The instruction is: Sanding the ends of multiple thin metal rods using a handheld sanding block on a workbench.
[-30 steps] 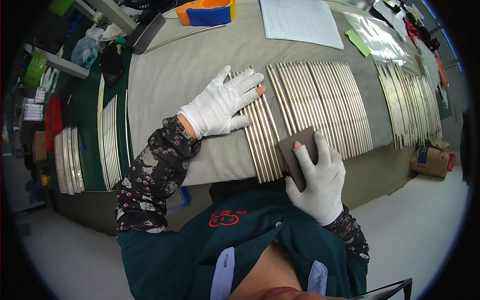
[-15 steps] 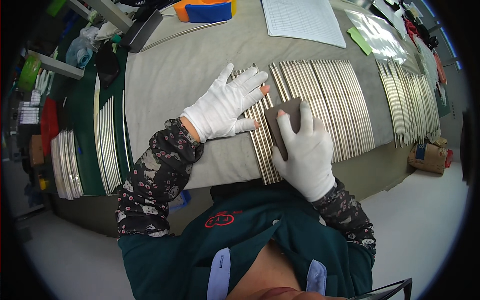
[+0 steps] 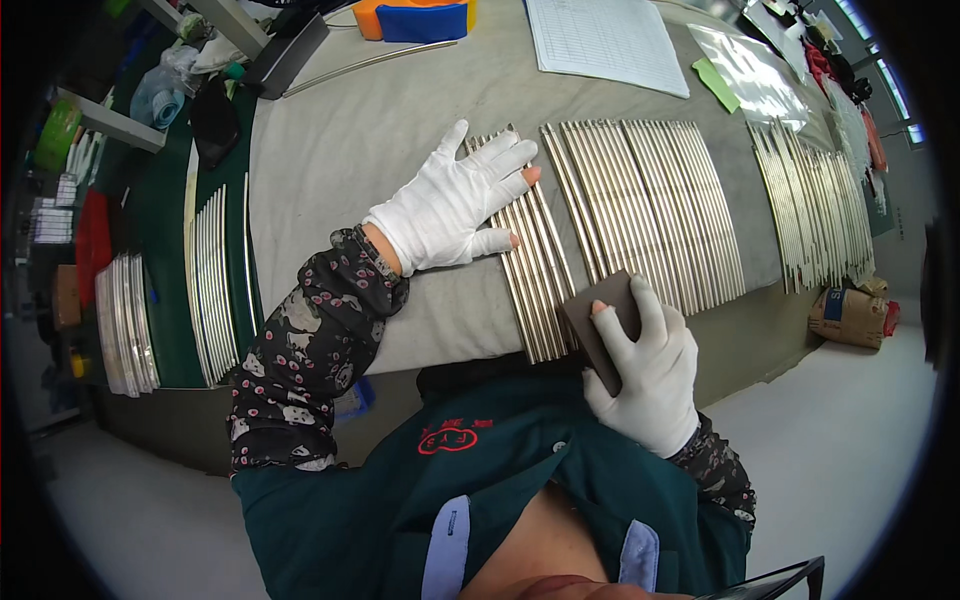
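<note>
My left hand (image 3: 450,205), in a white glove with bare thumb tip and fingertip showing, lies with fingers spread across a narrow row of shiny metal rods (image 3: 540,290). It presses on their upper half. In my right hand (image 3: 655,375), also gloved in white, is a flat grey-brown sanding block (image 3: 603,318), gripped along its edges. The block is at the near end of the rods, close to the table's front edge. Just right of the narrow row, a wider row of similar rods (image 3: 660,210) lies side by side, a small gap between them.
Another bundle of rods (image 3: 812,205) lies at the right. Thin strips (image 3: 213,290) and wrapped strips (image 3: 128,325) lie on the green surface at left. Toward the back are a printed sheet (image 3: 605,45), a blue-and-orange holder (image 3: 420,20) and a single rod (image 3: 370,68).
My right hand has drawn the sanding block toward me and slightly right, down to the rods' near end. My left hand has stayed nearly still on the rods.
</note>
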`<action>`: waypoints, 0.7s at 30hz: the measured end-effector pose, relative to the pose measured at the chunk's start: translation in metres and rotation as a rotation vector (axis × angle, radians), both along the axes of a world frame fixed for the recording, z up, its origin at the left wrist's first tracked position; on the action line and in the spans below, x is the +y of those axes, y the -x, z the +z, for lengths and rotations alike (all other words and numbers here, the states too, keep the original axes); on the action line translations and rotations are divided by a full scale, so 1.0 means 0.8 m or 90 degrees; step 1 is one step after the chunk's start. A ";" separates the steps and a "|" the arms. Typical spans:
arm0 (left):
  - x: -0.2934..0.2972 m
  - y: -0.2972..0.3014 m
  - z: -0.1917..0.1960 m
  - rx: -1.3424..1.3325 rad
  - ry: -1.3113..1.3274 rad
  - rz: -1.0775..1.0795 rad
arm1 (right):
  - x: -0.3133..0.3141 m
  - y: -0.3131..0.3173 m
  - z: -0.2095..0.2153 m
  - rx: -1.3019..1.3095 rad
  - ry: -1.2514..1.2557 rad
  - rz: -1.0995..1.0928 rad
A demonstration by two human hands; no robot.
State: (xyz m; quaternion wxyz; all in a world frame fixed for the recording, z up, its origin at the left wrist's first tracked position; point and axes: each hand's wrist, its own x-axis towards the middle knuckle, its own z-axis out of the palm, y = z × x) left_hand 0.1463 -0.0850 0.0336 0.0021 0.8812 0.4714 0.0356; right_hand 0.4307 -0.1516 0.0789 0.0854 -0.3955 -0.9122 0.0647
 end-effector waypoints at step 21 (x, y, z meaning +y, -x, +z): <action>-0.011 0.007 0.003 -0.025 0.049 -0.001 | 0.037 0.071 -0.017 0.016 -0.071 -0.018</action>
